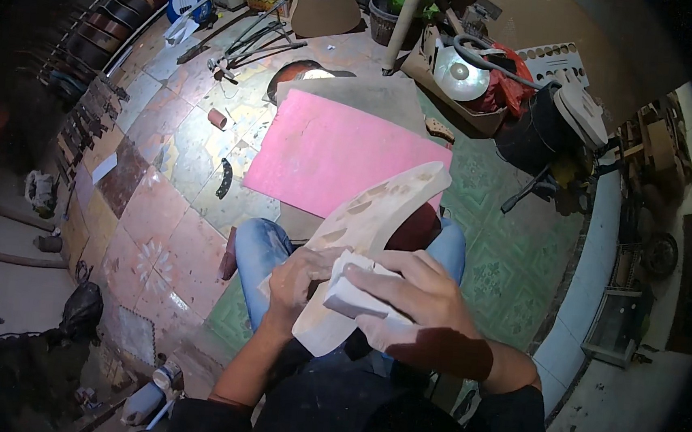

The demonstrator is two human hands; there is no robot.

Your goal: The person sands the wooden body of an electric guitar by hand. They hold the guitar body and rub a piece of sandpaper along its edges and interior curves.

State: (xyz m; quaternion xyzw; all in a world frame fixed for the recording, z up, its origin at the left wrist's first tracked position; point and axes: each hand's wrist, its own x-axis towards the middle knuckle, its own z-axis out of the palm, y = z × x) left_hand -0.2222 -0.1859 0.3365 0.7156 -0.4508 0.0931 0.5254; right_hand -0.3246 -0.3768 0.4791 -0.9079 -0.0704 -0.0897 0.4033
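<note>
Two bare hands over the lap, close to each other and both occupied. Right hand (425, 295): clamped on a pale block (360, 295), fingers over its top, thumb at its near side; block against the face of a long pale wooden piece (400, 197), toward the near end. Left hand (294, 278): clamped on the left edge of the same wooden piece, just beside the block; underside of the grip hidden.

Wooden piece: aslant above the lap, near end at lower left, rounded far end at upper right, over part of a pink sheet (344, 143); several hollows along the face; contact with the thighs impossible to tell. To either side, knees in blue jeans (262, 252); between them, a dark-red surface (416, 230), partly covered.

Farther out, on a tiled floor (502, 249): pink sheet overlapping a grey sheet (376, 96); to the left, a dark curved strip (225, 178) and a reddish cylinder (218, 119).

At the far edge: a blue guitar (182, 0), a brown guitar body (342, 13) with a round hole, and, to the right, a cardboard box (423, 66) with a red plastic bag (509, 84), near a dark bucket (527, 137).
</note>
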